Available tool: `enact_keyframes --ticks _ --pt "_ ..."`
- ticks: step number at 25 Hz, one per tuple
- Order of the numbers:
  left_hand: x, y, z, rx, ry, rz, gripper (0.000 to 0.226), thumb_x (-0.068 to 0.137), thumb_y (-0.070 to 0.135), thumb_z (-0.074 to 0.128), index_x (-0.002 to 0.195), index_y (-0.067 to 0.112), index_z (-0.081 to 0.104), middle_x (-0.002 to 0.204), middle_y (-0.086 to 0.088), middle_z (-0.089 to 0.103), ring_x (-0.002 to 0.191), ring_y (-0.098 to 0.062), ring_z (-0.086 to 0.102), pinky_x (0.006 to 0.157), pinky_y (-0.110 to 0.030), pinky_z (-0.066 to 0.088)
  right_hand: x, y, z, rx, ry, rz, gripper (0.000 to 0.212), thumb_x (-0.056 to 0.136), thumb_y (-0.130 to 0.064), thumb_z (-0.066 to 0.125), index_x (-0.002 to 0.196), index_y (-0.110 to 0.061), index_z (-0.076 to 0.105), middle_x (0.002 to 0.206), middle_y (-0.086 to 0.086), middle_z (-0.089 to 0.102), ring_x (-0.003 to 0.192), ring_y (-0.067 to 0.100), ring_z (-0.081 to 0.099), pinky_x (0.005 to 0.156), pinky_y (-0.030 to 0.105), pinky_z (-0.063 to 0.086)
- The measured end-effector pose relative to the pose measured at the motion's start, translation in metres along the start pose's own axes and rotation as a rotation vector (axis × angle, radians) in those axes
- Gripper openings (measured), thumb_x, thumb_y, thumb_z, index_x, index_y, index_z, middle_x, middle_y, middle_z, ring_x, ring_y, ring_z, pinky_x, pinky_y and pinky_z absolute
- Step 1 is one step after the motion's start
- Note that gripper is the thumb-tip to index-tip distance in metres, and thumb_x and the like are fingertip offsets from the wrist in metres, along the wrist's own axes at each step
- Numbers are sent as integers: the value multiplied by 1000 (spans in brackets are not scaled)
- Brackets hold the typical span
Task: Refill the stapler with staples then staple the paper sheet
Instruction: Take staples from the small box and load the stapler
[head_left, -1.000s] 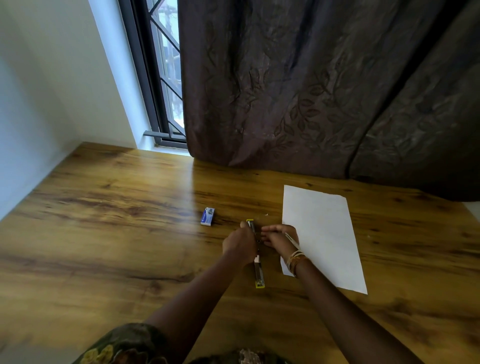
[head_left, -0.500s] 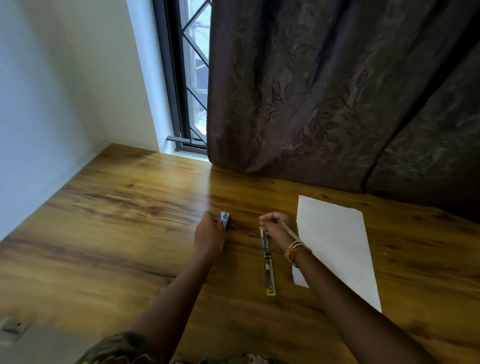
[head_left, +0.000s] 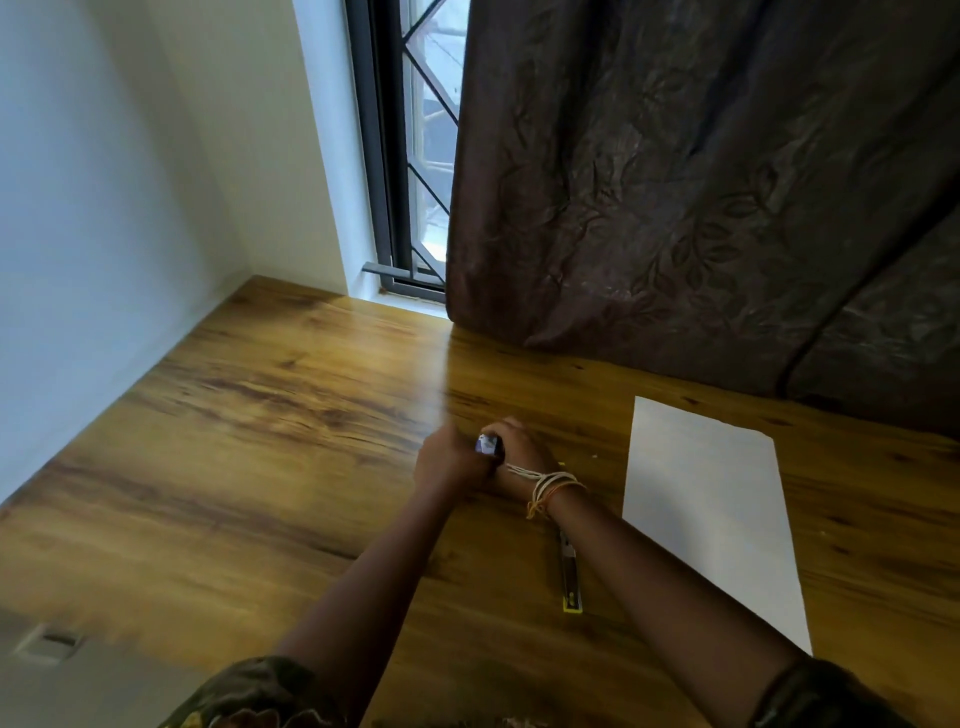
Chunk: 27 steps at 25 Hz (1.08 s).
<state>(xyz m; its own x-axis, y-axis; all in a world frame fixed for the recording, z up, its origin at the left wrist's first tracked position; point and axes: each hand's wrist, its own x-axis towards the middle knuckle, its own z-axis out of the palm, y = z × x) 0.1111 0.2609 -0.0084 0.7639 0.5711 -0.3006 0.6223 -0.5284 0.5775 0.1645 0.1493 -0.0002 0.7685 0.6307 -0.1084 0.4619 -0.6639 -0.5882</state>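
A small blue-and-white staple box (head_left: 489, 445) sits between my two hands, just above the wooden table (head_left: 260, 467). My left hand (head_left: 449, 462) grips it from the left and my right hand (head_left: 522, 452) closes on it from the right. The stapler (head_left: 570, 577), swung open flat with a yellow end, lies on the table below my right wrist, partly hidden by my forearm. A white paper sheet (head_left: 711, 514) lies flat to the right of the stapler.
A dark brown curtain (head_left: 701, 208) hangs down to the table's far edge, with a barred window (head_left: 415, 156) to its left. A white wall (head_left: 104, 208) borders the table on the left.
My left hand has picked the staple box up off the table and brought it rightward. My right hand has left the stapler and met the box. The view has shifted.
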Motion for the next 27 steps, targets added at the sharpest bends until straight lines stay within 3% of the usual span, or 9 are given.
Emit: enact_keyframes --ticks 3,6,8,11,14,18,21,23,27 --pt "-4 2 0 -319 -114 -66 48 79 45 70 105 4 66 86 -11 68 76 -22 66 59 -30 49 -9 3 -6 196 103 46 49 67 -18 77 112 -13 61 113 8 60 100 26 60 85 36 52" --pt "-15 13 -12 -1039 -530 -299 52 96 50 45 109 3 60 85 -13 65 77 -25 64 71 -37 54 -22 3 -18 513 186 136 61 62 -20 86 117 -17 58 112 2 62 100 16 59 83 28 53" --pt "-22 17 -12 -1224 -740 -375 53 99 52 35 102 7 63 82 -11 69 76 -23 65 72 -36 54 -33 7 -24 579 185 135 62 61 -16 87 117 -18 59 113 2 64 101 15 60 80 22 51" --pt "-32 24 0 -1245 -761 -441 41 99 45 39 106 10 60 83 -8 67 75 -21 63 60 -31 56 -45 12 -31 558 146 115 58 63 -15 85 115 -21 61 112 -1 65 100 12 61 80 20 51" --pt "-37 26 9 -1288 -749 -468 43 98 47 41 104 9 61 87 -10 66 77 -22 63 62 -33 54 -52 18 -33 563 93 106 59 66 -18 83 119 -21 57 105 -11 61 93 -1 57 67 7 46" --pt "-38 24 20 -1237 -730 -473 49 98 50 39 96 9 66 71 -12 73 71 -24 66 56 -32 57 -56 23 -29 575 49 130 34 76 -14 74 104 -17 56 94 -2 61 87 14 61 70 24 53" --pt "-41 25 23 -1223 -729 -449 48 98 49 40 97 7 63 69 -10 68 63 -21 63 57 -31 57 -56 22 -34 595 54 127 6 88 -20 61 93 -17 58 87 -2 60 83 14 61 68 22 51" --pt "-42 26 23 -1287 -775 -441 49 98 50 38 99 6 61 73 -10 64 59 -19 60 58 -30 56 -55 20 -36 593 91 117 12 94 -26 54 89 -17 61 82 -4 61 77 10 61 63 17 50" --pt "-44 32 21 -1375 -793 -445 50 99 49 34 100 5 57 76 -8 58 62 -18 55 57 -29 52 -55 15 -36 582 139 159 26 96 -33 48 96 -12 63 79 -1 63 70 11 61 59 20 51"
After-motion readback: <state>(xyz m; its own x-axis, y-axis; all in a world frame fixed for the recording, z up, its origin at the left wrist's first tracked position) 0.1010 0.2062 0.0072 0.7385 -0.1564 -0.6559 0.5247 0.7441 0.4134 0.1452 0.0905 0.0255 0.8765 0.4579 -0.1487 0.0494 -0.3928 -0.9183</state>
